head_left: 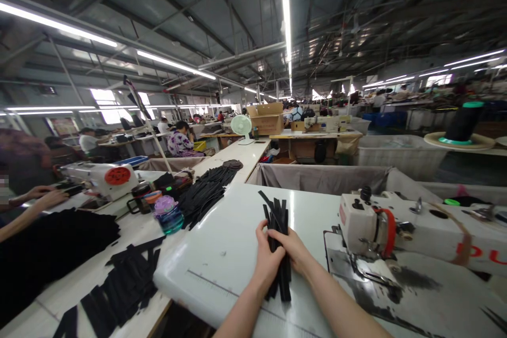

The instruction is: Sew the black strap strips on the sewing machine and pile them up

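A bundle of narrow black fabric strips point(283, 280) lies lengthwise on the pale table point(214, 237) in front of me. My left hand point(268, 253) is wrapped round its left side. From the right, my right hand point(292, 245) grips the same bundle, its thumb across the top close to the left thumb. Strip ends fan out unevenly beyond my fingers, and one slants off to the upper left. Just right of my hands stands a white sewing machine point(360, 222) with a red handwheel-like ring and a metal plate under its head.
Left are a heap of black strips point(208, 190), a blue-green jar with a purple lid point(168, 214), a dark mug point(139, 198) and more cut strips point(122, 285). A co-worker's hands point(49, 198) are at another sewing machine point(103, 177). A cloth-lined bin point(317, 177) borders the table's far edge.
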`<state>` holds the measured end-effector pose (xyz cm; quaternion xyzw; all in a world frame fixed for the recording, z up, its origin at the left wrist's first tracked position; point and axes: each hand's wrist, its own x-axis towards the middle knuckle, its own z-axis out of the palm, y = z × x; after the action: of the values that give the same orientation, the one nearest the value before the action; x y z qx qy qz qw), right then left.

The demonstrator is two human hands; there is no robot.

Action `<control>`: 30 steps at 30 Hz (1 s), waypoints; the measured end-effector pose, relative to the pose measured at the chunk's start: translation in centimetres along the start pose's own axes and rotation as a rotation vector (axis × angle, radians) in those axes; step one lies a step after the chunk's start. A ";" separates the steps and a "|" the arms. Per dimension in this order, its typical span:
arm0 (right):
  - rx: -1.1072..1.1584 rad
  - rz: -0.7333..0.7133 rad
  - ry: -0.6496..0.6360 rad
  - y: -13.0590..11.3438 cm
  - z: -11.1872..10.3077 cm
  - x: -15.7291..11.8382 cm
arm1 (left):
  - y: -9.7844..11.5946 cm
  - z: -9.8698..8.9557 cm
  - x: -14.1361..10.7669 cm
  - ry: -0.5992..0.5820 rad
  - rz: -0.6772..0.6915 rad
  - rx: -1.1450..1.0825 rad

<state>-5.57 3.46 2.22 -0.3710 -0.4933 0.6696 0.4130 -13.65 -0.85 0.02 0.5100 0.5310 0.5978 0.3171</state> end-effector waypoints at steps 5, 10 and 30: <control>-0.017 -0.114 0.063 -0.2 0.3 -0.9 | 1.6 0.6 0.6 0.087 0.017 -0.231; -0.068 -0.190 0.193 -0.5 1.5 -1.2 | 4.1 1.2 2.5 0.185 -0.118 -0.320; -0.259 -0.498 0.223 -4.6 1.4 -4.1 | 4.6 -1.4 -1.8 -0.199 0.105 -0.229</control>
<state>-4.41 0.04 7.32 -0.3595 -0.6021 0.4344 0.5653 -13.70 -4.00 4.03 0.5543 0.3980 0.6168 0.3923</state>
